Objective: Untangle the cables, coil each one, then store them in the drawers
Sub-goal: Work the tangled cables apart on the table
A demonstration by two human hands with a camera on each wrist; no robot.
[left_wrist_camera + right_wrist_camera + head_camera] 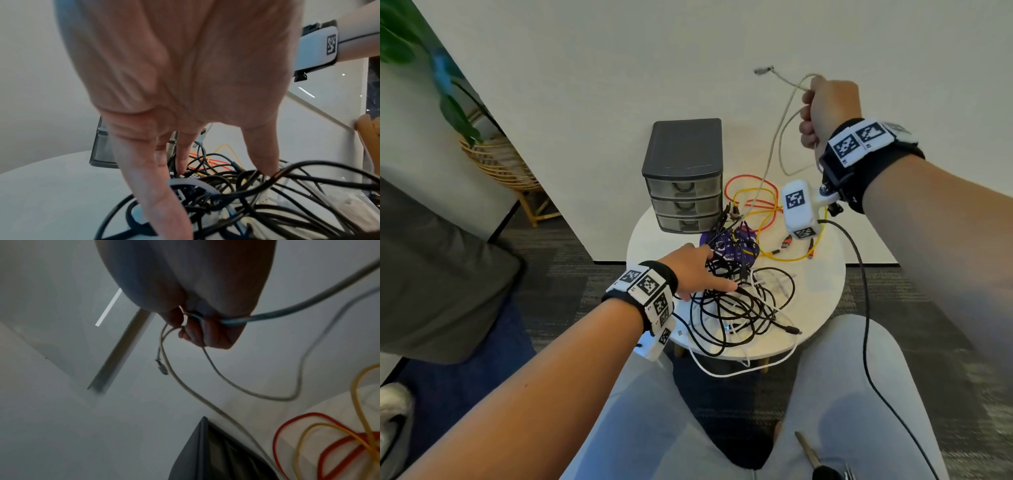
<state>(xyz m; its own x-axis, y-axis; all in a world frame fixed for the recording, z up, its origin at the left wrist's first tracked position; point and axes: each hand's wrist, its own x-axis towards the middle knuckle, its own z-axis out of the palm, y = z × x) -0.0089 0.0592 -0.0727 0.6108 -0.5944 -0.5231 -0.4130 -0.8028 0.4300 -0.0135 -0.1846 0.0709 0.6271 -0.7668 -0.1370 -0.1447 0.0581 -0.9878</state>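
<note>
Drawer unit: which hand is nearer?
Left. The left hand presses on the black cable tangle just in front of the drawer unit. The right hand is raised up and to its right, gripping the grey cable.

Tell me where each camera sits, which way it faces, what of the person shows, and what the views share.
Head: on the head, looking down at the table; both forearms, both hands, lap.
Left wrist: under the left hand, looking along straight fingers pressing the black cables.
Right wrist: under the raised right hand, looking up at wall; fist grips the grey cable.
Shared: drawers, red cable and yellow cable in all three.
</note>
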